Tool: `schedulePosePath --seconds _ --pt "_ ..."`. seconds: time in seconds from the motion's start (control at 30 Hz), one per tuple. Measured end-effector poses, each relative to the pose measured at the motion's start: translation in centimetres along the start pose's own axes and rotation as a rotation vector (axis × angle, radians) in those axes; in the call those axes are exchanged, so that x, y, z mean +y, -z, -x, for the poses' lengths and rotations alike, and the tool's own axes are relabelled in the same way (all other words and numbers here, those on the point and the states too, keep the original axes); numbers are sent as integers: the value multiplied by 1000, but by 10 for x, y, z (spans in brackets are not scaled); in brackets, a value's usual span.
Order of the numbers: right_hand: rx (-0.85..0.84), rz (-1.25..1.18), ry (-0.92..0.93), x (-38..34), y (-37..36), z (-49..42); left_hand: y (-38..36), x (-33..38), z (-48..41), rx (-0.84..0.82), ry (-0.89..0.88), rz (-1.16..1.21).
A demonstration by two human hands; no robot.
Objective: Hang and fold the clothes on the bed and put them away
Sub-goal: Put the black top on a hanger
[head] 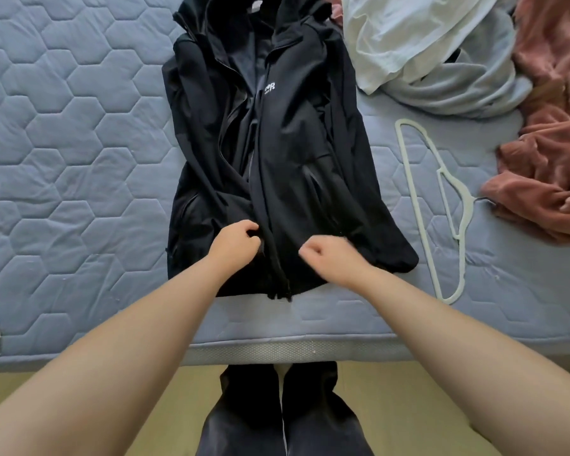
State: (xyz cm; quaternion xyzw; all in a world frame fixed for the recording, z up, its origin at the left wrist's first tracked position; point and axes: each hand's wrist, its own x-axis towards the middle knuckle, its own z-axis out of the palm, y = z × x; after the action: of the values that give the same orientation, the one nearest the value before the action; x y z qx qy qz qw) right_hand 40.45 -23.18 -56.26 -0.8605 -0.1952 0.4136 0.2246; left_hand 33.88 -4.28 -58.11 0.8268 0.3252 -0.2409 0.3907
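Head view: fingers [249, 229] of the left hand [236, 240] pinch the black jacket [277, 143] at its front edge by the hem; right hand [326, 255] curled, grasp unclear. Jacket lies flat beyond the fingers; best to line up both zip edges squarely before closing

The jacket [277, 153] lies flat on the bed [73, 133], hood at the far end. A hanger [464, 199] lies just right of the jacket; a heap of clothes [441, 51] lies right of its hood, behind the hanger.

head cam | faces steeply down | near, above bed [79, 143] edge
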Motion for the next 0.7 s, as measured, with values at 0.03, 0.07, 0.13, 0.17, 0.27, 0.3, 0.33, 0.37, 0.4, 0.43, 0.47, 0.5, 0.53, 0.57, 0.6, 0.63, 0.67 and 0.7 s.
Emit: schedulePosePath --seconds 0.03,0.07,0.13,0.17,0.27,0.3,0.33,0.37,0.4,0.43,0.47,0.5,0.53,0.57,0.6,0.63,0.67,0.7 --pt "200 -33 -42 10 4 -7 -1 1 -2 35 -10 -12" --pt "362 -32 -100 21 9 -13 -2 4 -4 52 -21 -6" --pt "515 -55 -259 44 20 -23 -9 11 -6 32 -30 41" --pt "544 -58 -343 56 25 -26 -13 14 -6 17 -32 49" --pt "495 -41 -545 90 34 -28 -30 17 -9 -5 -58 -8" --pt "414 -61 -568 102 35 -30 -35 17 -10 -17 -60 -18" --pt "314 -64 -563 107 37 -31 -39 16 -11 -31 -56 -24" --pt "232 -62 -549 109 39 -33 -42 15 -12 -40 -52 -32" --pt "243 -77 -547 108 43 -33 -45 14 -12 -47 -50 -42" --pt "353 -143 -566 103 49 -33 -45 14 -13 -51 -52 -52" --pt "547 -270 -593 97 58 -33 -45 13 -13 -57 -53 -60" --pt "789 -411 -624 90 71 -34 -43 14 -12 -61 -55 -67" --pt "1015 -518 -640 86 85 -34 -40 14 -13 -62 -57 -75" --pt "1137 -525 -633 84 96 -35 -36 16 -13 -55 -58 -82" --pt "1137 -417 -623 80 104 -36 -32 18 -14 -40 -55 -86" --pt "1030 -181 -611 77 107 -38 -28 20 -15 -13 -51 -83" --pt "877 82 -577 73 106 -40 -25 23 -17 25 -48 -78" --pt "731 285 -525 68 100 -44 -22 25 -19 73 -53 -77"
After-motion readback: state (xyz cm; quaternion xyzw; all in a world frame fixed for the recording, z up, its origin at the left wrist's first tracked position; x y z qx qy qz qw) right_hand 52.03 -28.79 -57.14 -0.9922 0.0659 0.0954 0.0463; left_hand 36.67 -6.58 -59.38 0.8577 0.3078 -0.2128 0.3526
